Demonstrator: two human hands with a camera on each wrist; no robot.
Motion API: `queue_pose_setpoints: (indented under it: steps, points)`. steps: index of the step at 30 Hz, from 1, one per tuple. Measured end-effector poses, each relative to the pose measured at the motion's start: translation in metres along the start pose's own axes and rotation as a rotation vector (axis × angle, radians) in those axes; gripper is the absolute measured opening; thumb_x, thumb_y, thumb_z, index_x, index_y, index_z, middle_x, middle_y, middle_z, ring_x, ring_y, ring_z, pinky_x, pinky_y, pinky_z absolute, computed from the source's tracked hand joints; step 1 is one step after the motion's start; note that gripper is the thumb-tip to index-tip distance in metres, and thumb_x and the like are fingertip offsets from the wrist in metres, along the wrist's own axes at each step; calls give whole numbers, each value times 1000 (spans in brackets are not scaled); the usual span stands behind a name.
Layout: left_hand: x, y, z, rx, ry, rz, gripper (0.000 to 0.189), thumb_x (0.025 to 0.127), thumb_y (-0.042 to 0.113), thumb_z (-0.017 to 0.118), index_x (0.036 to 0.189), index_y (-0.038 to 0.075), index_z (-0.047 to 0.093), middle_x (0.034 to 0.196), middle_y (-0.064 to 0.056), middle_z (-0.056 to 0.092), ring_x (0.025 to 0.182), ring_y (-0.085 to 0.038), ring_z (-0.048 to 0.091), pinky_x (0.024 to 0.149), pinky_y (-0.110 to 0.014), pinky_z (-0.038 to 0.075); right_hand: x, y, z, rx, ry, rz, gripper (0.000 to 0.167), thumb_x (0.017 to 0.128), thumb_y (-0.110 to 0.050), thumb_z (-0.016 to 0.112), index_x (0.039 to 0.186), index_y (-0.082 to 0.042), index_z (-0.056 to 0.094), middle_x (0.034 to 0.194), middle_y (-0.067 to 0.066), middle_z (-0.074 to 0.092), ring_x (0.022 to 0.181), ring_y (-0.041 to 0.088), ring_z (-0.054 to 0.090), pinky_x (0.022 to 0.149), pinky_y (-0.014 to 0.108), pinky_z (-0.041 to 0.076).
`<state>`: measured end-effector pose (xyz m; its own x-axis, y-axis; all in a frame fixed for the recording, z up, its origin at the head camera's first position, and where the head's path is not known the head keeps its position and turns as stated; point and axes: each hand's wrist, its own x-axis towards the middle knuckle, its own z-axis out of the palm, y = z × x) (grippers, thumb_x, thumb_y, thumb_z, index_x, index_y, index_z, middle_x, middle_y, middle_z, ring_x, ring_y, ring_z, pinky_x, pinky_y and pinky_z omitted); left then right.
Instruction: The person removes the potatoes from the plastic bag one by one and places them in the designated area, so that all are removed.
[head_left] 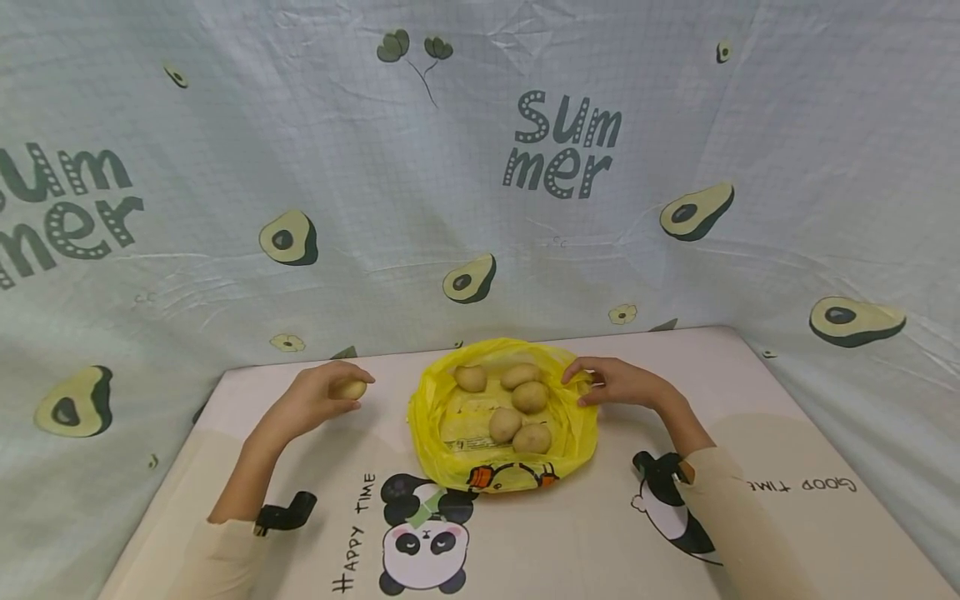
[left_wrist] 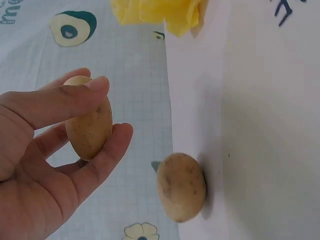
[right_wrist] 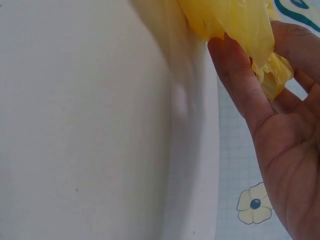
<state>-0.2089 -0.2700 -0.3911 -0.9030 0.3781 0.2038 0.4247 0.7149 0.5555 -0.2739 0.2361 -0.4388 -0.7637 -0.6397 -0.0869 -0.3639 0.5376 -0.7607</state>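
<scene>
head: your left hand (head_left: pixel 311 404) holds a potato (head_left: pixel 350 390) left of the yellow bag (head_left: pixel 429 417) containing five potatoes (head_left: pixel 531 397); your right hand (head_left: pixel 626 383) grips its rim. left wrist: your thumb and fingers clamp the potato; another potato (left_wrist: pixel 181 187) lies by the table's (left_wrist: pixel 270 150) edge. right wrist: your fingers pinch the bag.

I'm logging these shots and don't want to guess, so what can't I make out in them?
- Head view: most of the held potato, covered by the left hand.
- Head view: the loose potato shown in the left wrist view, probably behind that hand.
- Left wrist view: most of the yellow plastic bag, cut off by the top edge.
- Right wrist view: part of the right hand, cut off by the right edge.
</scene>
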Motion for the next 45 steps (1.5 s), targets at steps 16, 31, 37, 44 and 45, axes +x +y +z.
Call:
queue_pose_setpoints:
  steps: [16,31,37,44,45]
  points:
    - [-14,-16,-13,23,0,-42,31,83,3,81,113,6,75,117,-12,71,105,-30,61,87,-46,49,0,5,-1,8,2,37,33,91,-24,77,123,-20,66,136,8,59,114,27,50,93,42,42]
    - [-17,-39,-20,116,-9,-30,26,83,9,83,108,7,78,112,-11,73,107,-32,62,88,-44,48,0,6,1,5,4,27,32,91,-23,77,121,-21,66,135,6,60,118,28,51,97,46,43]
    - [-20,-53,-26,138,25,-49,38,81,10,85,115,1,74,117,-19,71,108,-38,63,86,-47,48,0,7,1,-3,3,44,33,91,-24,76,122,-22,65,136,6,59,116,27,49,97,45,43]
    - [-23,-67,-32,160,86,-111,42,79,21,88,116,4,75,121,-23,70,108,-39,63,83,-43,47,-1,6,2,-4,8,32,32,92,-23,76,122,-20,66,136,8,59,115,27,50,95,44,43]
    - [-23,-69,-32,155,88,-109,42,80,20,88,116,4,75,121,-22,70,110,-40,63,84,-43,47,0,6,1,-4,9,28,33,92,-23,76,123,-19,66,136,8,59,115,28,50,96,45,44]
